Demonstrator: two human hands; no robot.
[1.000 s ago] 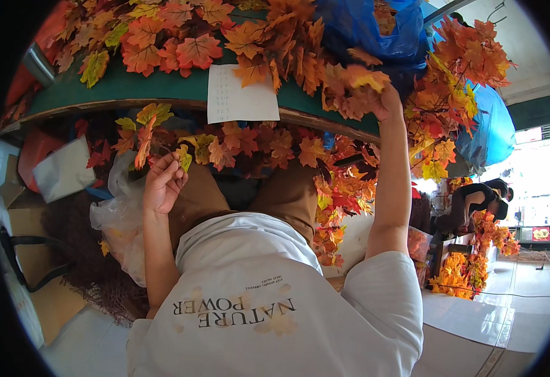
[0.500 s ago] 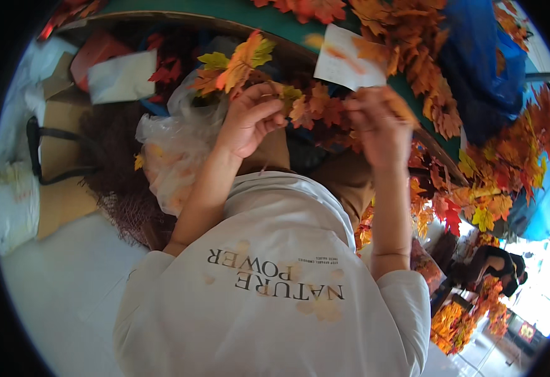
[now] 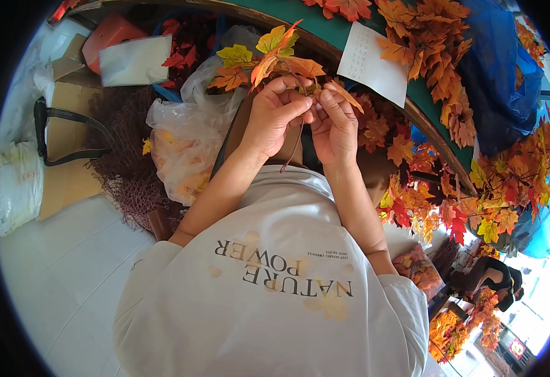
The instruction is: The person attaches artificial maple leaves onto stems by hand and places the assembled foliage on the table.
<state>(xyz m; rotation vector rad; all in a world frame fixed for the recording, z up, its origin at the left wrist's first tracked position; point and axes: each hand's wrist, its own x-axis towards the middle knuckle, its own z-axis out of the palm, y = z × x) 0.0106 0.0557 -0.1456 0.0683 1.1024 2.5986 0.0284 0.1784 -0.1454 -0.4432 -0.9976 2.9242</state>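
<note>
My left hand (image 3: 279, 118) is closed on an artificial maple leaf stem (image 3: 296, 149), whose thin brown end hangs down over my lap. Above those fingers spreads a spray of orange and yellow-green maple leaves (image 3: 274, 55). Close beside it, fingertips almost touching the left ones, my right hand (image 3: 336, 125) pinches a single orange leaf (image 3: 349, 96) against the stem. Exactly where leaf and stem meet is covered by the fingers.
A green-topped table (image 3: 325, 41) curves ahead, bearing a white paper (image 3: 375, 66), orange leaf garlands (image 3: 435, 47) and a blue bag (image 3: 501, 75). At left are a clear plastic bag (image 3: 187, 125), a brown twig bundle (image 3: 124, 160) and a cardboard box (image 3: 68, 182). More leaves (image 3: 425, 207) hang at right.
My right hand has come leftward with the orange leaf and now meets the left hand. The left hand has shifted slightly right with the leaf spray.
</note>
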